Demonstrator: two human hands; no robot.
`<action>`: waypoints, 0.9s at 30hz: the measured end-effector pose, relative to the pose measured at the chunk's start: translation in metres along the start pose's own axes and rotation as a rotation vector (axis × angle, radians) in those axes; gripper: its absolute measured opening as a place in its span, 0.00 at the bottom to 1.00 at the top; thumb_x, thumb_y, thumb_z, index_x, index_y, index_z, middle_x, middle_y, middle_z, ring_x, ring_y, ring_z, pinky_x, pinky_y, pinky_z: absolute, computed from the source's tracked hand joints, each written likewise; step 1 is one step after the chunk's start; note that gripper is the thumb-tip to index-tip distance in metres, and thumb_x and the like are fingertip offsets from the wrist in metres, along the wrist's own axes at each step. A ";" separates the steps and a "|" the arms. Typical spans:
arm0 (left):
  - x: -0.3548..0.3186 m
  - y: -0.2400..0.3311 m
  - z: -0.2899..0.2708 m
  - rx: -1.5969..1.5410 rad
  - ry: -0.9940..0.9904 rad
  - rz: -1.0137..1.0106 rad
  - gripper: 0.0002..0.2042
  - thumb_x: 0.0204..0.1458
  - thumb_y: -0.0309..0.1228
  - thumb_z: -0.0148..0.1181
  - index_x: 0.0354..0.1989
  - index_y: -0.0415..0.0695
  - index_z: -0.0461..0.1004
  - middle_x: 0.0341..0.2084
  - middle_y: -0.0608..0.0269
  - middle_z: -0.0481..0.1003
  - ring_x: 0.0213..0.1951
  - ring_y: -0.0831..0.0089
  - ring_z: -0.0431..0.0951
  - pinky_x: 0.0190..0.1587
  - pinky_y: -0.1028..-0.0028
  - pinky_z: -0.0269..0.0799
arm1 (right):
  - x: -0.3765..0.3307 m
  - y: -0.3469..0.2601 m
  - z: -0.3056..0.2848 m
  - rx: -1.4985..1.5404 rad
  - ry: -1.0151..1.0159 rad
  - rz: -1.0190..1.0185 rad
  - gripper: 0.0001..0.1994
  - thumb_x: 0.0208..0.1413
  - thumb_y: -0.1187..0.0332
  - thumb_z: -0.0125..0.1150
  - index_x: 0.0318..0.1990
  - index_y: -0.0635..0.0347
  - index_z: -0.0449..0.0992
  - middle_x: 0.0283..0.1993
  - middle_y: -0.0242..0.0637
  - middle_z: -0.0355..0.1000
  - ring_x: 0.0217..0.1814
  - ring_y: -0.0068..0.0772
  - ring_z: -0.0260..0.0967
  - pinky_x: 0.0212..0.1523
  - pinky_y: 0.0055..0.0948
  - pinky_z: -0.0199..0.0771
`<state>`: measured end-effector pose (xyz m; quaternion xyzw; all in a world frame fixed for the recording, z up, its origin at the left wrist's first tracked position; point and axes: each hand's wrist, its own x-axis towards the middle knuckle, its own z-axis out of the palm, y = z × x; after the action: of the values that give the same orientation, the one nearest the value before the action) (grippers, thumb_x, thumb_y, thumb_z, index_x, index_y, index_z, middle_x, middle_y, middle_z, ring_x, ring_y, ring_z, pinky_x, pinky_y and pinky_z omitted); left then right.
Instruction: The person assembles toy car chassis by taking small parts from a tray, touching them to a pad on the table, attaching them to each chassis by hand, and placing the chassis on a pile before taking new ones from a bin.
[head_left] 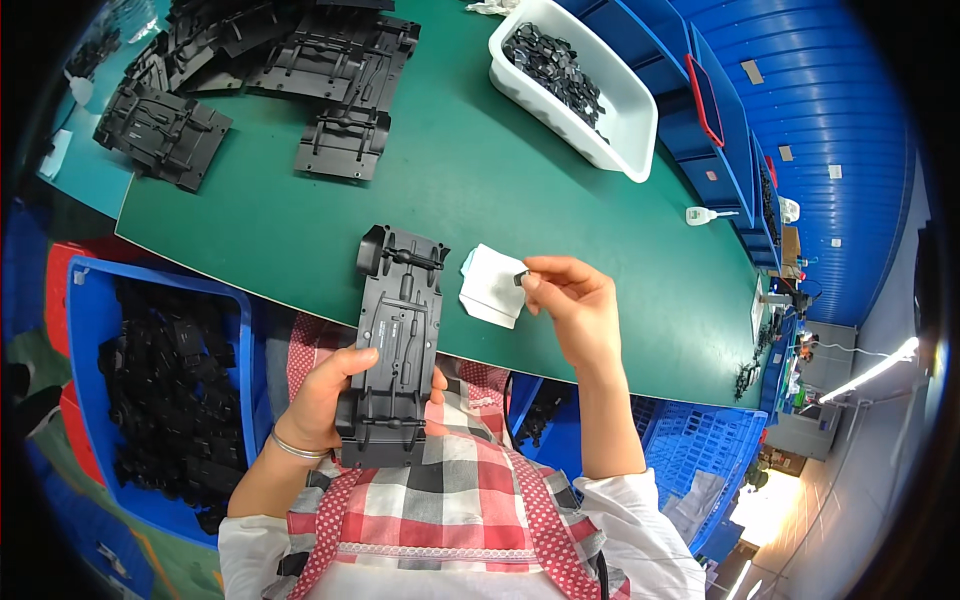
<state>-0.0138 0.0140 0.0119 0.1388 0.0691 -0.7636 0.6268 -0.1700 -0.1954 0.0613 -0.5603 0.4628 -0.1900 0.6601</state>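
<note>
My left hand (335, 392) grips a black plastic toy-car chassis (398, 335) by its sides, thumb on its upper face, the rest of the fingers mostly hidden beneath. The chassis is held lengthwise in front of my apron, its far end over the table edge. To its right, my right hand (570, 300) pinches a small black plastic part (521, 278) between thumb and fingertips. That part is just above a white pad of paper or cloth (490, 290) on the green table; its exact shape is too small to tell.
Several similar black chassis (345, 140) are piled at the table's far left. A white tub (630, 115) of small black parts stands at the far right, near blue bins (715, 120) and a small dropper bottle (705, 215). Left of me, a blue crate (245, 350) holds black parts.
</note>
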 end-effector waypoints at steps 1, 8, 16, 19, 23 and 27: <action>0.000 0.000 -0.001 0.000 0.003 0.001 0.27 0.57 0.42 0.43 0.55 0.28 0.64 0.47 0.39 0.71 0.48 0.51 0.76 0.51 0.47 0.75 | -0.002 0.003 0.003 -0.235 0.072 -0.113 0.05 0.52 0.80 0.63 0.37 0.69 0.79 0.28 0.34 0.73 0.30 0.22 0.69 0.30 0.21 0.68; 0.000 -0.001 -0.002 0.030 0.022 0.000 0.26 0.58 0.42 0.43 0.54 0.28 0.64 0.46 0.40 0.72 0.47 0.53 0.77 0.50 0.49 0.76 | -0.003 0.014 0.013 -0.971 -0.024 -0.690 0.04 0.48 0.82 0.63 0.33 0.66 0.78 0.32 0.39 0.75 0.30 0.26 0.73 0.32 0.24 0.73; -0.003 0.001 0.001 0.019 0.059 -0.044 0.26 0.58 0.42 0.44 0.54 0.29 0.65 0.46 0.40 0.73 0.46 0.53 0.78 0.49 0.49 0.76 | 0.001 0.004 0.027 -0.535 -0.110 -0.554 0.06 0.48 0.83 0.64 0.34 0.66 0.78 0.32 0.36 0.75 0.33 0.24 0.72 0.35 0.21 0.72; -0.004 0.003 0.003 0.014 0.060 -0.046 0.26 0.58 0.42 0.44 0.54 0.29 0.65 0.45 0.40 0.73 0.46 0.53 0.78 0.50 0.46 0.75 | 0.003 0.002 0.036 -0.571 -0.218 -0.638 0.07 0.47 0.83 0.64 0.35 0.66 0.78 0.33 0.38 0.75 0.35 0.27 0.73 0.36 0.24 0.71; -0.005 0.003 0.003 -0.016 0.063 -0.058 0.25 0.58 0.42 0.43 0.54 0.29 0.65 0.46 0.41 0.73 0.45 0.53 0.78 0.51 0.45 0.74 | 0.003 0.001 0.041 -0.618 -0.297 -0.719 0.08 0.46 0.83 0.64 0.34 0.65 0.78 0.32 0.39 0.74 0.34 0.34 0.73 0.36 0.27 0.72; -0.004 0.003 0.001 -0.034 0.046 -0.061 0.25 0.59 0.41 0.43 0.54 0.30 0.65 0.46 0.41 0.72 0.46 0.53 0.77 0.51 0.44 0.74 | 0.003 0.001 0.043 -0.654 -0.319 -0.773 0.09 0.45 0.84 0.64 0.35 0.65 0.77 0.33 0.40 0.74 0.34 0.35 0.73 0.35 0.29 0.73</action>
<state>-0.0108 0.0164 0.0143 0.1436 0.1004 -0.7778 0.6036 -0.1334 -0.1730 0.0563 -0.8886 0.1516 -0.1776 0.3948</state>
